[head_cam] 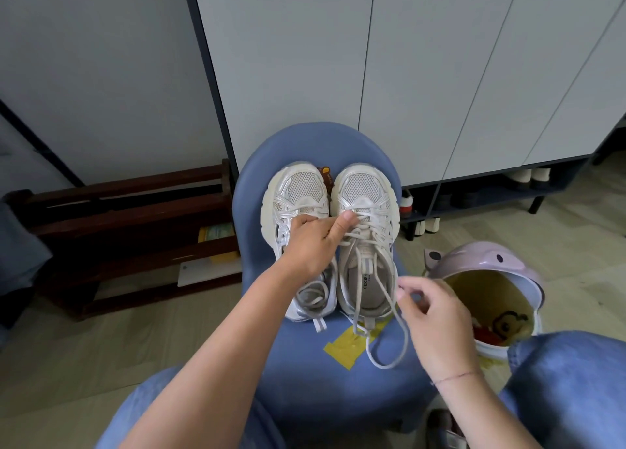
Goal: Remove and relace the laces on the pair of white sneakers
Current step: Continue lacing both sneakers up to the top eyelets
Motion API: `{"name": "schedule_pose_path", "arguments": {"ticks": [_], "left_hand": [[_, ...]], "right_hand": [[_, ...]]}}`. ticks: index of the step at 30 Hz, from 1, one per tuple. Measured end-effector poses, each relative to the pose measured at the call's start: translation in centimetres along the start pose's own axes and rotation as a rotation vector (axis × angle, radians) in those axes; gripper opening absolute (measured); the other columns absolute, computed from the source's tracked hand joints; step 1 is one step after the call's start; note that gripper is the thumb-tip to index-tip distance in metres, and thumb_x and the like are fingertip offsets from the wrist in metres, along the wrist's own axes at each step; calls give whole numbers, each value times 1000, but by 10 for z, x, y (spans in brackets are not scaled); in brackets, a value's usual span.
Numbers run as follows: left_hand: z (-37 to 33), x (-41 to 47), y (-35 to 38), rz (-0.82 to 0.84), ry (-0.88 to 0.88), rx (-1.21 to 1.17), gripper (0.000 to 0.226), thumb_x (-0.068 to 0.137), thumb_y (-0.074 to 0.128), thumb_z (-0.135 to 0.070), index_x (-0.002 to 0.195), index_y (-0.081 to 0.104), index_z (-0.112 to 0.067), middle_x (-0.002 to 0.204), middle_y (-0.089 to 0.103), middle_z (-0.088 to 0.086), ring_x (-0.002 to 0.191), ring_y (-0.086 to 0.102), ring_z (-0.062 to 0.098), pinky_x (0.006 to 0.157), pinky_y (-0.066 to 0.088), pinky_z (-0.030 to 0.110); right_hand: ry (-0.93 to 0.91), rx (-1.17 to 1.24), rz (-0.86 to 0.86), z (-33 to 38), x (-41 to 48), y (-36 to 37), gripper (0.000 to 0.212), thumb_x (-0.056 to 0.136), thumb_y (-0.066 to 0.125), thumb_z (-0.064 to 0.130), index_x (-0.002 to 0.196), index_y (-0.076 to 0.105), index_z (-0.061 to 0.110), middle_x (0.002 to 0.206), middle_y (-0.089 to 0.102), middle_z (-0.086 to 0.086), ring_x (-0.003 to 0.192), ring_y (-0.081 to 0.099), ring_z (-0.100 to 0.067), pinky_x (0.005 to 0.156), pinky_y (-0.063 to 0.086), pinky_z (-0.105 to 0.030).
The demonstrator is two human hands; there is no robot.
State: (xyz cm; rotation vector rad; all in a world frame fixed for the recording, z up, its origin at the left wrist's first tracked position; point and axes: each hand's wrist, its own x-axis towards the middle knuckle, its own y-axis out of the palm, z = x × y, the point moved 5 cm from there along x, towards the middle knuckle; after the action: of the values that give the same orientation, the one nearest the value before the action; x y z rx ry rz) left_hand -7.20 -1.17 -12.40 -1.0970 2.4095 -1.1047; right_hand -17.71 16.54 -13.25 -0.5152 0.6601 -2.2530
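The pair sits side by side, toes away from the person, on a blue chair. This looks like the start of unlacing. The right sneaker is untied, its lace trailing in a long slack loop over the heel onto the seat, beside a patch of yellow tape, yet it is still threaded through every row. The left sneaker looks untouched, its lace tucked in a bundle inside the opening.

The left hand reaches across the left sneaker, its thumb laid on the right sneaker's lower crossings and its fingers curled down. Whether it pinches a strand or only steadies the shoes, I cannot tell. The right hand hovers just beside the trailing lace, its fingers loosely bent and blurred. I cannot say whether they hold it.

Next, I'd judge, one lace end must be caught and drawn back through the top eyelet, then row by row toward the toe, with the shoe held down so it does not slide.
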Motion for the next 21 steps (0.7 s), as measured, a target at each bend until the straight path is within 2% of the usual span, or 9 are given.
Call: {"name": "schedule_pose_path", "arguments": {"ticks": [3, 5, 6, 8, 10, 12, 16, 19, 21], "left_hand": [[0, 0, 0, -6, 8, 4, 77, 89, 6, -64, 133, 61, -33, 136, 61, -13, 136, 36, 5, 113, 6, 25], [-3, -2, -2, -8, 8, 3, 76, 89, 6, -63, 134, 60, -32, 136, 61, -13, 132, 36, 0, 110, 6, 21], [-5, -3, -2, -7, 6, 3, 74, 91, 8, -61, 134, 60, -32, 136, 61, -13, 127, 36, -4, 108, 5, 19], [-6, -4, -3, -8, 0, 8, 64, 98, 12, -55, 135, 59, -32, 133, 63, -10, 122, 36, -5, 107, 6, 18], [-5, -4, -3, -10, -1, 3, 59, 102, 14, -51, 136, 58, -32, 130, 65, -7, 128, 39, 0, 107, 6, 18], [-5, -5, -4, -8, 4, -2, 59, 102, 15, -51, 136, 59, -31, 132, 64, -9, 129, 39, 0, 106, 6, 17], [-8, -6, -5, 10, -6, -9, 54, 105, 17, -46, 135, 59, -31, 136, 61, -11, 111, 32, -6, 101, 6, 14], [-8, -6, -5, 2, -10, 12, 53, 106, 16, -45, 135, 59, -32, 129, 65, -5, 108, 37, -1, 97, 6, 12], [-6, -5, -4, -7, -10, 29, 55, 106, 16, -48, 133, 60, -32, 124, 69, 2, 118, 44, 6, 94, 7, 12]], "right_hand": [[179, 313, 201, 15, 6, 26, 15, 95, 52, 11, 101, 64, 19, 67, 70, -2, 58, 67, -10, 63, 58, -31], [342, 510, 289, 17, 7, 50, 14, 96, 49, 6, 100, 61, 13, 69, 70, -8, 60, 70, -19, 70, 59, -43], [405, 606, 296, 18, 9, 58, 13, 96, 49, 5, 102, 60, 7, 72, 68, -11, 60, 70, -20, 70, 59, -43], [467, 725, 259, 17, 11, 66, 12, 96, 51, 6, 99, 60, -1, 70, 64, -12, 51, 65, -15, 56, 58, -27], [409, 606, 188, 13, 13, 62, 16, 95, 54, 10, 85, 61, 1, 59, 56, -5, 40, 50, -6, 42, 43, -18], [312, 468, 156, 8, 10, 57, 22, 95, 52, 12, 77, 61, 3, 54, 49, 0, 40, 40, -4, 41, 35, -18], [204, 300, 203, -3, -7, 54, 22, 95, 52, 15, 77, 60, 6, 53, 48, 1, 51, 54, -17, 55, 52, -35], [134, 218, 219, -6, -18, 47, 23, 95, 53, 14, 74, 59, 6, 54, 51, -1, 49, 53, -5, 50, 38, -16], [110, 152, 236, -9, -27, 43, 23, 93, 56, 15, 70, 60, 11, 53, 52, 1, 49, 47, -4, 50, 34, -17]]}}
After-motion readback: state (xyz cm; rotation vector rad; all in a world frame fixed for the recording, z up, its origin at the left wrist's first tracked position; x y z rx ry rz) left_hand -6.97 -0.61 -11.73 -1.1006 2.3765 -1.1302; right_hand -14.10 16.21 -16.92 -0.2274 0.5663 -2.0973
